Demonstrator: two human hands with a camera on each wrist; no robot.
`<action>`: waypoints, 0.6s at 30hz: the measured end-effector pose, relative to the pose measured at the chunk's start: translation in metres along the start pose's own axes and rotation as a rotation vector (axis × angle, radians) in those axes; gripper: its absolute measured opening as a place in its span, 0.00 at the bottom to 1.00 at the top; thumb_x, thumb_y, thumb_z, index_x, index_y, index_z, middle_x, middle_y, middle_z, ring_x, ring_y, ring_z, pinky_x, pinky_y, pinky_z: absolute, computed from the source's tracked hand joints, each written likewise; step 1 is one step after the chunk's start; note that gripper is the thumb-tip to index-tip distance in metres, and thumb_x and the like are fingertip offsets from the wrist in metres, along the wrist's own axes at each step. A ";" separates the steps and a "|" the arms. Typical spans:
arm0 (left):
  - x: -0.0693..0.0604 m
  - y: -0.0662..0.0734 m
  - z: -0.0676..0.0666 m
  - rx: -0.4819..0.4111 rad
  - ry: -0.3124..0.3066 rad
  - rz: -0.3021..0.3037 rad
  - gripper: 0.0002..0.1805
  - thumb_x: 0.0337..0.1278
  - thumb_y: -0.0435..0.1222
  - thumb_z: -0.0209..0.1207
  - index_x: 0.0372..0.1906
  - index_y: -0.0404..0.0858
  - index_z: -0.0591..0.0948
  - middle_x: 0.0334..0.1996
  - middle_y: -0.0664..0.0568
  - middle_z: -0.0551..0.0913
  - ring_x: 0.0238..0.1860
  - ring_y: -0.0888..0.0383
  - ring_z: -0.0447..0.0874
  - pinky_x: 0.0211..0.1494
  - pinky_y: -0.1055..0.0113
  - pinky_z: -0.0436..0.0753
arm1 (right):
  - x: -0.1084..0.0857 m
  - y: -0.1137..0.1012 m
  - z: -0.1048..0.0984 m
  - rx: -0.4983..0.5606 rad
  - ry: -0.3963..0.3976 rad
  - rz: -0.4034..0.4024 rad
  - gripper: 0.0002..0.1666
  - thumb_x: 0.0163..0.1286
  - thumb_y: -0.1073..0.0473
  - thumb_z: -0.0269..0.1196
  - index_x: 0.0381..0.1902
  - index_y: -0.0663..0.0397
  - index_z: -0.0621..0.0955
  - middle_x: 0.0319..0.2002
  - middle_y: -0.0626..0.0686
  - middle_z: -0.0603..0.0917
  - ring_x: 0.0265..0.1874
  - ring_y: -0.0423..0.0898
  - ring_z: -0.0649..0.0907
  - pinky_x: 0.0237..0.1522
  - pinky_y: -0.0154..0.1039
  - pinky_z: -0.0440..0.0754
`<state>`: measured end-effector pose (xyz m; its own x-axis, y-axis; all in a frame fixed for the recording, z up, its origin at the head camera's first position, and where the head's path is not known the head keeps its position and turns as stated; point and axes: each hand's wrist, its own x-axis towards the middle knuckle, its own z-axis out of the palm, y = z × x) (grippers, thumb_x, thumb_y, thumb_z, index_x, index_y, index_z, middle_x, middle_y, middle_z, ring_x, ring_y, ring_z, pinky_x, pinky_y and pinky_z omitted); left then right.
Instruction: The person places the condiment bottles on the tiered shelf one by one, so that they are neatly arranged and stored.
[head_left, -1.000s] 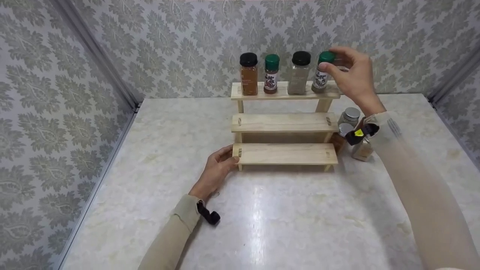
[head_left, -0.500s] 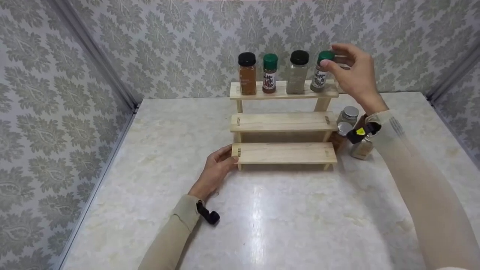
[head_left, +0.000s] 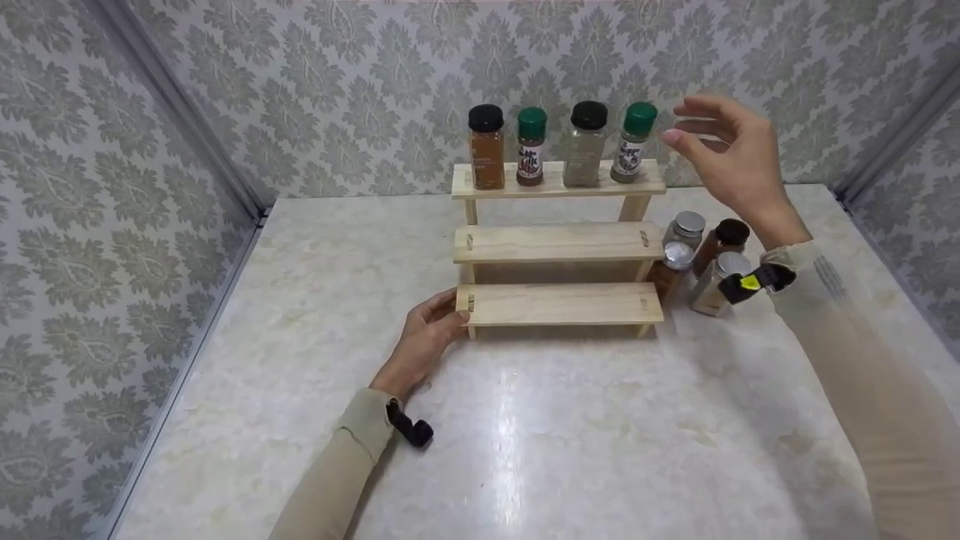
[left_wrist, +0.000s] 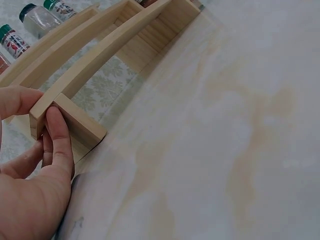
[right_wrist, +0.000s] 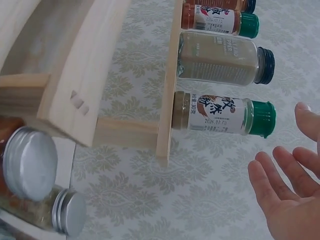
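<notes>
Spice bottle upright on top shelf of wooden rack, upper right of centre in head view; its label reads 孜然, 30克 and a date starting 2024.07, last digits unclear; clear cylinder, brownish powder, ribbed green cap; cap up, long axis near vertical in head view, cap pointing right and axis roughly sideways in right wrist view. Right hand just right of the cap, apart from it, fingers loosely spread, thumb out, holding nothing. Left hand grips the rack's bottom-shelf left end, thumb on top, fingers curled under. Same shelf, leftward: squarish glass pepper jar with dark cap, PEPPER readable; smaller green-capped bottle, printed characters; orange jar, black cap, print too small. Rack: pale grained wood, three steps. Right of it, three silver-lidded jars and a dark-capped jar on marbled table
</notes>
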<state>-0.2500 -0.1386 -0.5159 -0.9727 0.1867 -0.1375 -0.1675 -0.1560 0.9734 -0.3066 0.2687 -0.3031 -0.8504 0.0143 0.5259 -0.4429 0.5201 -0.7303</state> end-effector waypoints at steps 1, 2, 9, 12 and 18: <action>0.000 0.000 0.000 -0.001 0.000 -0.001 0.35 0.72 0.31 0.62 0.80 0.32 0.67 0.72 0.38 0.74 0.67 0.46 0.79 0.62 0.62 0.86 | -0.003 0.001 -0.003 -0.002 -0.002 -0.003 0.27 0.74 0.53 0.72 0.68 0.52 0.83 0.63 0.56 0.86 0.59 0.41 0.86 0.64 0.35 0.83; 0.000 0.000 0.000 -0.001 0.001 -0.004 0.35 0.72 0.31 0.62 0.80 0.32 0.67 0.72 0.38 0.74 0.68 0.46 0.79 0.62 0.63 0.86 | -0.006 0.001 -0.005 -0.003 -0.004 -0.007 0.27 0.74 0.54 0.72 0.68 0.52 0.83 0.63 0.56 0.86 0.59 0.40 0.86 0.64 0.34 0.83; 0.000 -0.002 -0.002 0.010 0.008 -0.017 0.35 0.72 0.31 0.62 0.80 0.32 0.66 0.72 0.38 0.74 0.68 0.46 0.79 0.63 0.63 0.85 | -0.028 0.013 -0.022 0.002 -0.026 -0.003 0.25 0.74 0.58 0.72 0.67 0.54 0.83 0.61 0.53 0.87 0.56 0.35 0.86 0.59 0.28 0.83; 0.000 0.000 -0.002 0.016 0.012 -0.010 0.35 0.72 0.31 0.62 0.80 0.32 0.66 0.72 0.38 0.74 0.68 0.46 0.79 0.64 0.63 0.85 | -0.040 0.021 -0.028 -0.015 -0.036 0.013 0.25 0.75 0.57 0.71 0.68 0.53 0.83 0.61 0.53 0.87 0.56 0.33 0.86 0.58 0.26 0.83; -0.001 0.000 0.000 0.022 0.008 -0.010 0.35 0.72 0.31 0.62 0.80 0.32 0.67 0.72 0.38 0.74 0.68 0.46 0.79 0.65 0.62 0.85 | -0.068 0.041 -0.039 -0.053 -0.043 0.044 0.25 0.76 0.58 0.70 0.69 0.52 0.83 0.61 0.52 0.87 0.56 0.31 0.85 0.56 0.22 0.81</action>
<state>-0.2490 -0.1390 -0.5160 -0.9723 0.1802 -0.1487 -0.1738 -0.1325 0.9758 -0.2562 0.3221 -0.3521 -0.8808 0.0021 0.4734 -0.3898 0.5644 -0.7277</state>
